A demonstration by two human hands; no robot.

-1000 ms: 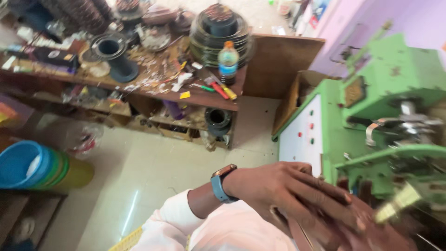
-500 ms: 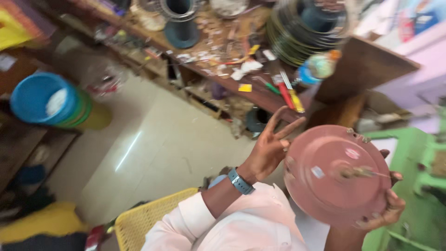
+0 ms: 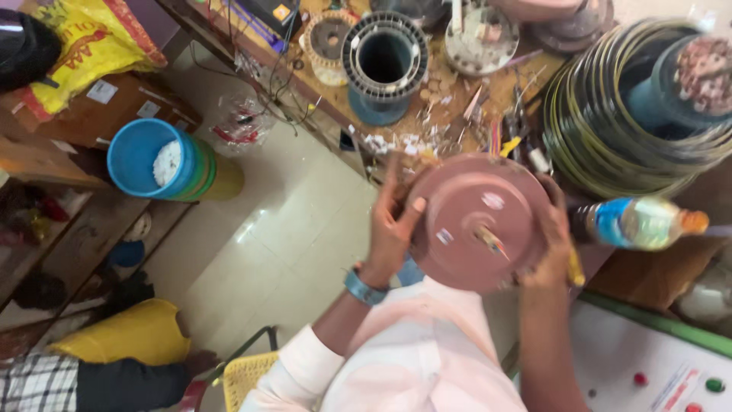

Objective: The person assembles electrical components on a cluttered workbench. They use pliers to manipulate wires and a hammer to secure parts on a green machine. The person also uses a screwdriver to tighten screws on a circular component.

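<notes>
Round pink metal cover [image 3: 476,221] held between both hands: left hand [image 3: 393,225] fingers grip left rim, right hand [image 3: 553,255] fingers clasp right rim, above cluttered tabletop [image 3: 435,114].

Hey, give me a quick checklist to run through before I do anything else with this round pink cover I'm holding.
1. Both hands on the pink cover: ok. Left hand at its left rim, right hand at its right rim.
2. Grip firm: cannot tell, the frame is blurred.
3. Wires at the cover's centre free of the fingers: ok, they stick out clear.
4. Room on the workbench ahead: not ok, it is littered with scraps and tools.
5. Plastic bottle clear of the right hand: not ok, it lies right beside it.
6. Coil stack clear of the cover: ok, apart from it.
</notes>
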